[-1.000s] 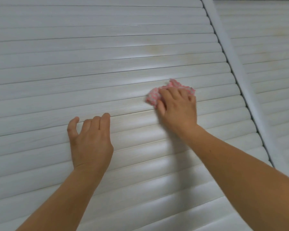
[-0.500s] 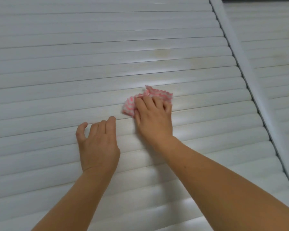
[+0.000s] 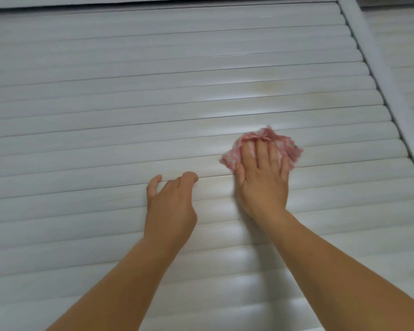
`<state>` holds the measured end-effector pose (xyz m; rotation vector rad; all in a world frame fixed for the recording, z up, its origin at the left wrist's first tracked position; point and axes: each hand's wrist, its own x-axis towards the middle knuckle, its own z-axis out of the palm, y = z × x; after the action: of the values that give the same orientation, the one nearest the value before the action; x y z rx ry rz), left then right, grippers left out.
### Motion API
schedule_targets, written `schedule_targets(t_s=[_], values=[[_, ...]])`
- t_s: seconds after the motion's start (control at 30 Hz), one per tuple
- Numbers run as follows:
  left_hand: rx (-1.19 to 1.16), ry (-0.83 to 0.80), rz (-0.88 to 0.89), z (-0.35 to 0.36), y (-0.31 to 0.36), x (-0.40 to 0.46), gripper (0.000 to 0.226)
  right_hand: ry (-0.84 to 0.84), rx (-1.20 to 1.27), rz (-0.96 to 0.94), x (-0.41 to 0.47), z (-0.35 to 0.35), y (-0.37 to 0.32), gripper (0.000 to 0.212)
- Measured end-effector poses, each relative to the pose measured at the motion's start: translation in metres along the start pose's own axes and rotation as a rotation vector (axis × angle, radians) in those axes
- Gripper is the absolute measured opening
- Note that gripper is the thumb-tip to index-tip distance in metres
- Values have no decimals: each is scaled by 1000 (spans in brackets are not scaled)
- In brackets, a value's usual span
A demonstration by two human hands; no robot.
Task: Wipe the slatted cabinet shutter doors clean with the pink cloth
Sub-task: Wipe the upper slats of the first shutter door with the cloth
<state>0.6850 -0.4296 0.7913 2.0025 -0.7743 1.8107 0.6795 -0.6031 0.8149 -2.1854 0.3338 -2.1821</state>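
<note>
A white slatted shutter door (image 3: 105,115) fills the view. My right hand (image 3: 261,177) presses the crumpled pink cloth (image 3: 287,146) flat against a slat right of centre, fingers straight on top of it. My left hand (image 3: 170,199) rests against the slats just left of the right hand, fingers loosely bent, holding nothing. A faint yellowish stain (image 3: 263,86) shows on a slat above the cloth.
A white vertical frame bar (image 3: 378,75) runs down the right side and separates this door from a second slatted door (image 3: 409,68). The door's top edge (image 3: 153,3) lies along the top of the view.
My right hand slid the cloth left along the slats, then back to the right. The view tilted up, so the door's top edge now shows. My left hand stayed against the slats.
</note>
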Motion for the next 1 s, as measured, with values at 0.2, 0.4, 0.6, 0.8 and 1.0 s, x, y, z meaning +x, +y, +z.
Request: schedule_targets(t_s=[0.2,0.4,0.6,0.8,1.0], values=[[-49,86,-17,-3,-15,3,58,-176,-46,-356,24,-6,-49,54],[27,69,-103,-6,-33,9,59,-259,-37,-428,60,-11,-76,53],[192,109,12,-5,-39,12,52,-227,-3,-380,79,-10,-87,52],[218,129,83,-12,-45,16,52,-133,-3,-64,78,-9,-50,55],[177,129,98,-18,-47,19,53,-160,38,67,71,-7,-81,54]])
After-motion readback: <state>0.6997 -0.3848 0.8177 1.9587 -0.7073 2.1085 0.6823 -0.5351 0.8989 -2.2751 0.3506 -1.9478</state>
